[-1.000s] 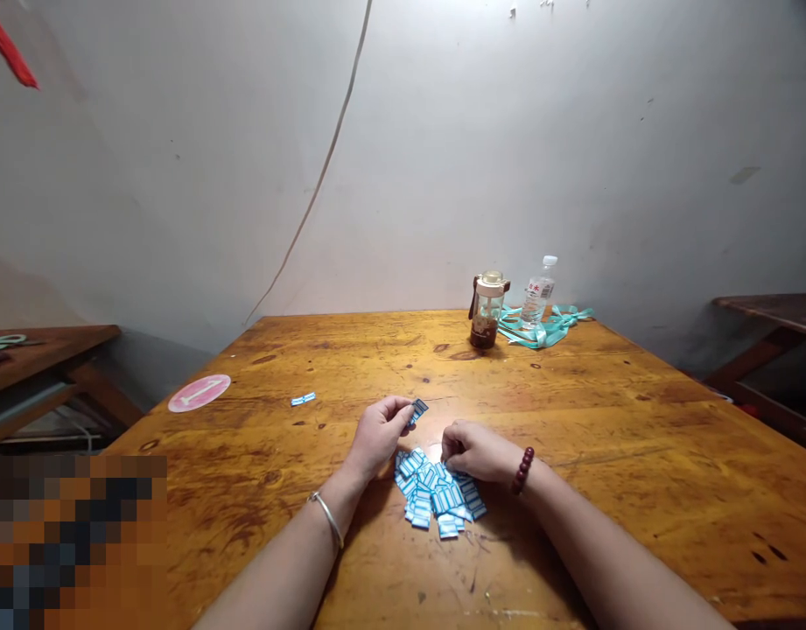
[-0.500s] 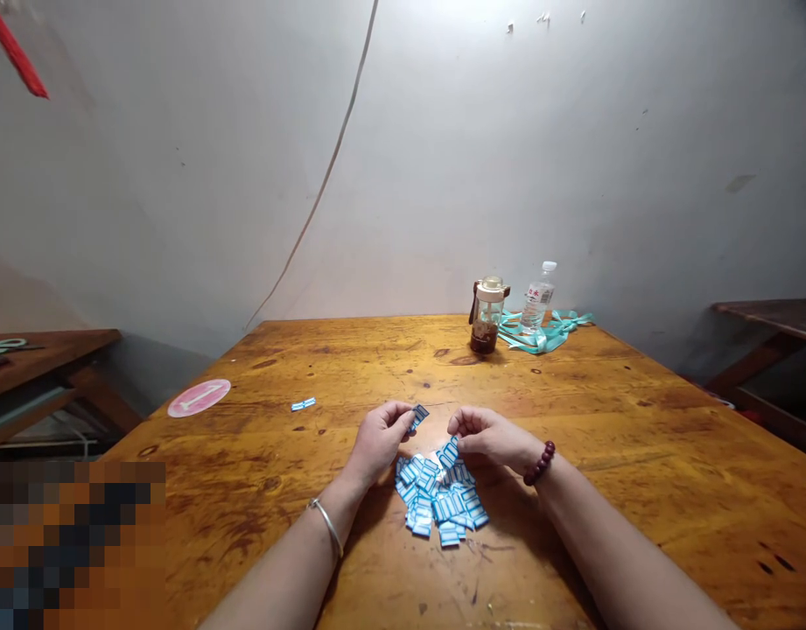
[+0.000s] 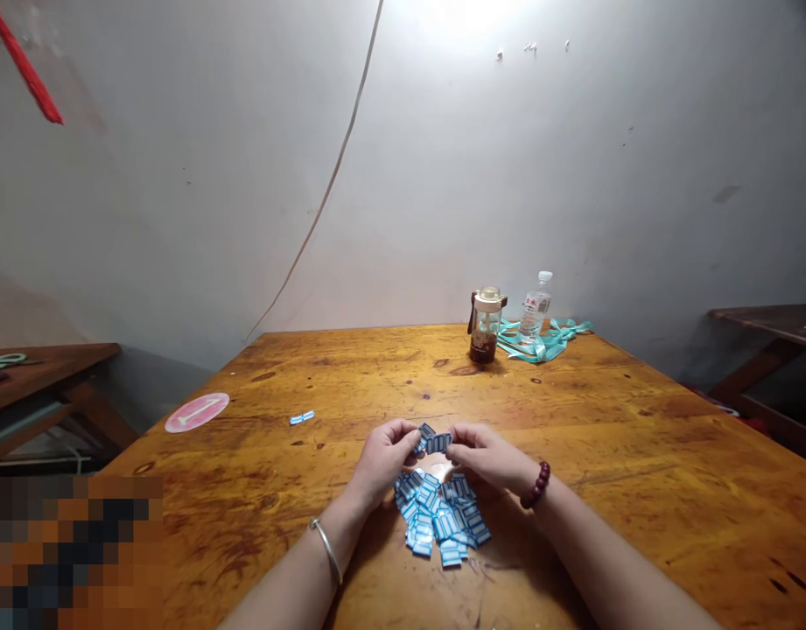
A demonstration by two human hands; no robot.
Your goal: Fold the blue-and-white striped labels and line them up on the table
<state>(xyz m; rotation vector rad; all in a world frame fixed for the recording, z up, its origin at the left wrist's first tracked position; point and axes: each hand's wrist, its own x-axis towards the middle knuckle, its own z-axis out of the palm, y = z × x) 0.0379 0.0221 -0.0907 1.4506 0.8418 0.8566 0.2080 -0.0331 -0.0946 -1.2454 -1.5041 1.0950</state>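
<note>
A loose pile of small blue-and-white printed labels (image 3: 442, 518) lies on the wooden table (image 3: 297, 525) in front of me. Just beyond it, my left hand (image 3: 390, 455) pinches one or more of these labels (image 3: 427, 431) between thumb and fingers. Facing it, my right hand (image 3: 485, 451) grips another label strip (image 3: 438, 444) by its right end. The two held pieces touch or overlap between my fingertips; which, I cannot tell. A silver bangle is on my left wrist, a dark red bead bracelet on my right.
Farther left lies a separate blue-and-white strip (image 3: 302, 418), beyond it a round pink sticker (image 3: 197, 412). Toward the back right stand a brown-filled drinking bottle (image 3: 484, 328) and a clear water bottle (image 3: 536, 306), with turquoise ribbon (image 3: 540, 347) around it. A wall rises behind the table.
My right hand has lifted a label strip off the pile and brought it against the label in my left hand. The view has tilted slightly upward.
</note>
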